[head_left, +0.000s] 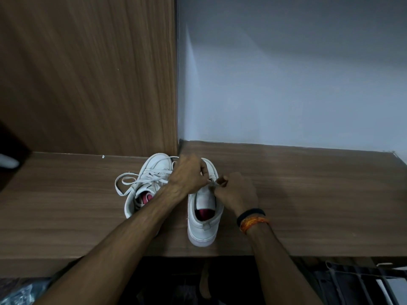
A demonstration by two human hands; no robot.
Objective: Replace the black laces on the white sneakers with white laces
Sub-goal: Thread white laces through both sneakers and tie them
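Head cam looking down at a wooden shelf top [308, 194], with a wood panel [88, 73] rising behind on the left and a pale wall [286, 73] on the right. Going left to right: first sneaker [143, 172] sits left of centre, long axis running front to back, toe pointing away toward the panel and heel toward the person, maybe angled a touch to the right. It's got white laces [127, 180] threaded through, with loose loops spilling off its left side onto the wood, and a pink insole showing inside. Left forearm crosses right over its heel end. Second sneaker [203, 219] is just beside it on the right, same front-to-back line, toe away, heel near the shelf's front edge. Left hand [189, 175] is curled over its front part, fingers bent down at the lacing area. Right hand [236, 192] meets it there, fingers pinching a bit of lace [213, 184] over the tongue; it's small and shadowy, so I can't swear what colour it is. Black band and orange thread [253, 220] on the right wrist.
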